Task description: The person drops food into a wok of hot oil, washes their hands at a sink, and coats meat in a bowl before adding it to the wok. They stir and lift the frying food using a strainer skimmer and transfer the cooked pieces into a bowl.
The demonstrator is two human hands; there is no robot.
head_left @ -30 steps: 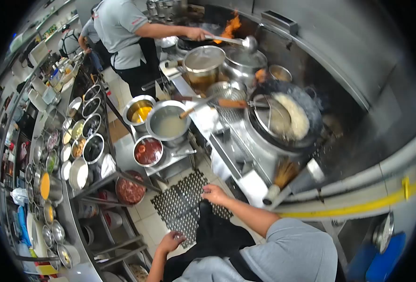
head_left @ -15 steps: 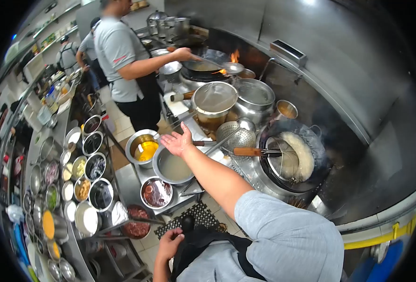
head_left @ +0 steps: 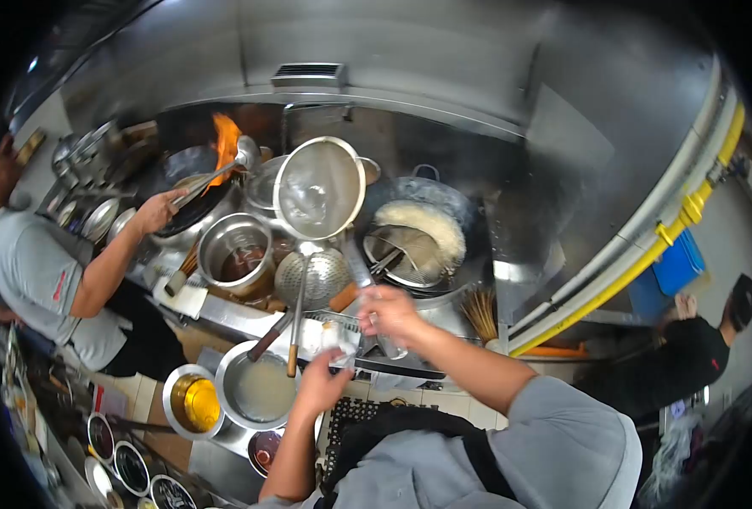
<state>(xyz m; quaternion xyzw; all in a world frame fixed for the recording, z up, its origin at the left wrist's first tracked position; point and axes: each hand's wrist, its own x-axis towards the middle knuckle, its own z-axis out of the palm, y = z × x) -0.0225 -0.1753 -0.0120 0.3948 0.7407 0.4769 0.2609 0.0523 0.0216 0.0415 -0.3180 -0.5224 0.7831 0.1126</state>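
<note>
My right hand [head_left: 390,316] is closed round the metal handle of a round fine-mesh strainer [head_left: 319,187], which is raised above the stove. Lower and to the left, my left hand [head_left: 319,386] is empty as far as I can see, its fingers slightly apart, near the bowl of cloudy liquid [head_left: 261,390]. Behind my right hand, a wire skimmer [head_left: 410,254] rests over pale foam in a wok [head_left: 476,254], its wooden handle partly hidden. A perforated ladle [head_left: 315,278] lies left of the wok. Beside it, a steel pot [head_left: 215,242] stands uncovered with dark liquid inside.
A co-worker [head_left: 41,263] at left holds a ladle [head_left: 246,153] by a flaming wok. A bowl of yellow oil [head_left: 175,407] stands at lower left. A bamboo brush [head_left: 479,314] is right of the wok. Another person [head_left: 673,356] is at right, near a yellow pipe [head_left: 694,204].
My view has swung right. My right hand, stretched out open before, now holds the strainer, which has come off the steel pot. My left hand has moved up from near my apron.
</note>
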